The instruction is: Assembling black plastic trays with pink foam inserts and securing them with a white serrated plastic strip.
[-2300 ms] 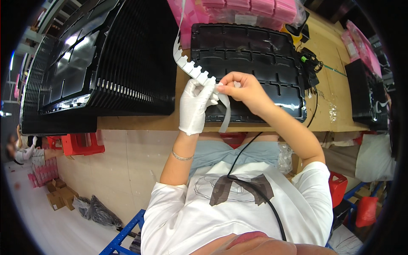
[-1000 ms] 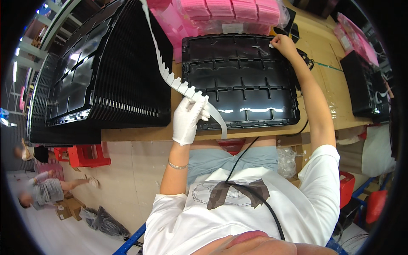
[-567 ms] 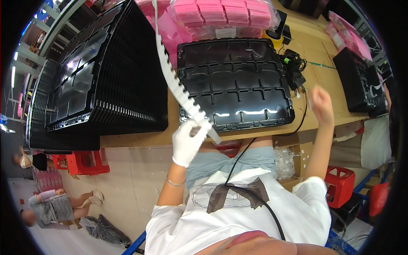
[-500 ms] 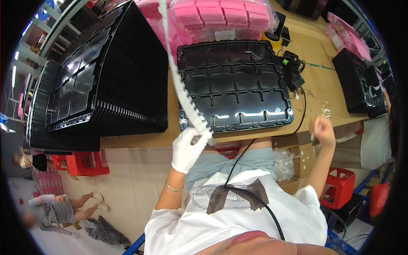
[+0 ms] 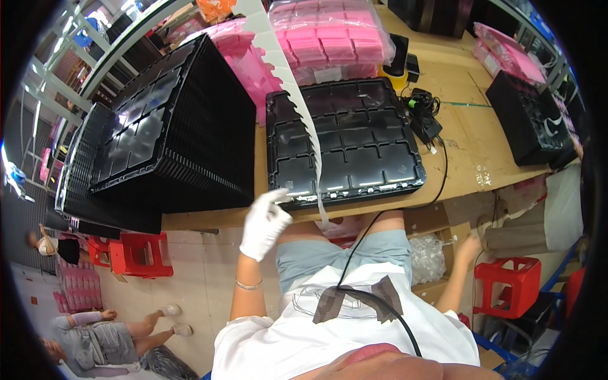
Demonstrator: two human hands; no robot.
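My left hand [image 5: 266, 225], in a white glove, is open at the table's near edge, its fingers stretched toward the front left corner of a black plastic tray [image 5: 342, 155] with molded compartments. A long white strip [image 5: 297, 92] with a notched edge runs from the top of the view down across the tray. Its lower end hangs past the table edge, apart from my left hand. My bare right hand [image 5: 467, 250] is low on the right, beside an open cardboard box [image 5: 451, 253]; its fingers are blurred.
A tall stack of black trays [image 5: 206, 139] stands at left. Pink foam packs [image 5: 335, 41] lie behind the middle tray. A black cable and adapter [image 5: 425, 126] rest to its right, with a black box [image 5: 525, 120] beyond. Red stools [image 5: 508, 288] stand below, and another person [image 5: 104, 339] is at lower left.
My left hand has let go of the white strip and moved slightly left and down. The strip has shifted over the tray. My right hand has dropped lower.
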